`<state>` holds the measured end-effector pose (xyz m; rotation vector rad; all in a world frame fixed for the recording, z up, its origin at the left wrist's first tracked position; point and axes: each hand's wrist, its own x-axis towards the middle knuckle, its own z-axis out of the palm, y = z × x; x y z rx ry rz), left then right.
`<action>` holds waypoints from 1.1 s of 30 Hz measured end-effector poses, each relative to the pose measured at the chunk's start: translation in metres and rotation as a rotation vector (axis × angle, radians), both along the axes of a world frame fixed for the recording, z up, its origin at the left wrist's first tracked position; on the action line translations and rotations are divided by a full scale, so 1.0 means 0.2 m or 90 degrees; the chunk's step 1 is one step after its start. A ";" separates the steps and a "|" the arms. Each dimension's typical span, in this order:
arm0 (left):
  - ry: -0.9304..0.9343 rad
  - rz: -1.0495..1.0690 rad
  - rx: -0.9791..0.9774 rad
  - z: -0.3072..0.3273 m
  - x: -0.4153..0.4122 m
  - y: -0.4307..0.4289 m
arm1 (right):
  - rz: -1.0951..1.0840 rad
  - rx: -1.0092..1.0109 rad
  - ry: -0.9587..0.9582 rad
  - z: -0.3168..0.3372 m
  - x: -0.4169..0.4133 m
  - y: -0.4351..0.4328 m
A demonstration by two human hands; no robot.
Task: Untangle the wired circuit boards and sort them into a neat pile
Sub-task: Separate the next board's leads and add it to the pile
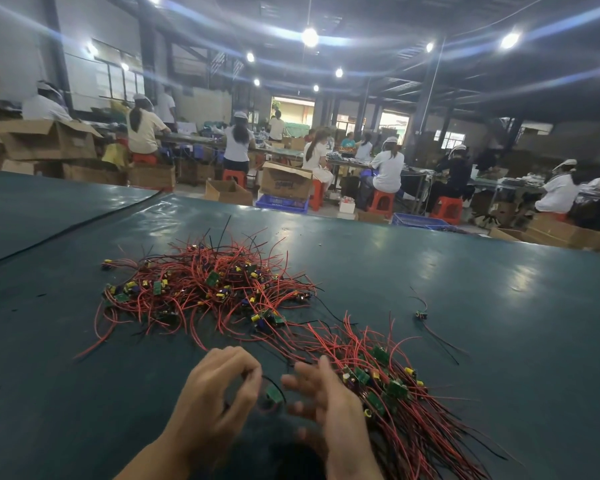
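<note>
Both hands are held low over the near part of the desk [465, 271], between two heaps of wired boards. The left hand [219, 393] is seen with its fingers curled, thumb and forefinger pinched on the thin black lead of a single wired board [274, 396], whose small green card hangs just beside the fingertips. The right hand [323, 400] is blurred, with fingers spread and nothing gripped. It is held just beside that board and close against the sorted pile [392, 386], where boards are laid together with their red leads combed toward the near right. The tangled heap [208, 289] lies farther out, left of centre, and is judged the larger share, so the task is taken to be well short of done. The step in hand is judged to be the freeing of one board. Next, its leads would need to be straightened and the board laid alongside the others. One stray board [421, 315] lies apart to the right.
</note>
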<state>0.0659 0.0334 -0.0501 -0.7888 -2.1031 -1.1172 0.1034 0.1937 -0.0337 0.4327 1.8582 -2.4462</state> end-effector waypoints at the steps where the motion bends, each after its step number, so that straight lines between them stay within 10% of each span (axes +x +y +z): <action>1: 0.008 -0.023 -0.019 0.00 0.02 0.03 | 0.022 0.025 0.007 0.00 0.01 -0.02; 9: -0.230 -0.219 0.121 -0.03 0.03 0.07 | 0.039 0.114 0.052 0.00 0.04 -0.08; 21: -0.658 -0.158 0.243 0.01 0.00 0.11 | 0.018 0.143 0.214 0.00 0.06 -0.05; 33: -0.664 -0.182 0.132 0.02 0.01 0.09 | 0.102 0.098 0.297 0.02 0.11 -0.06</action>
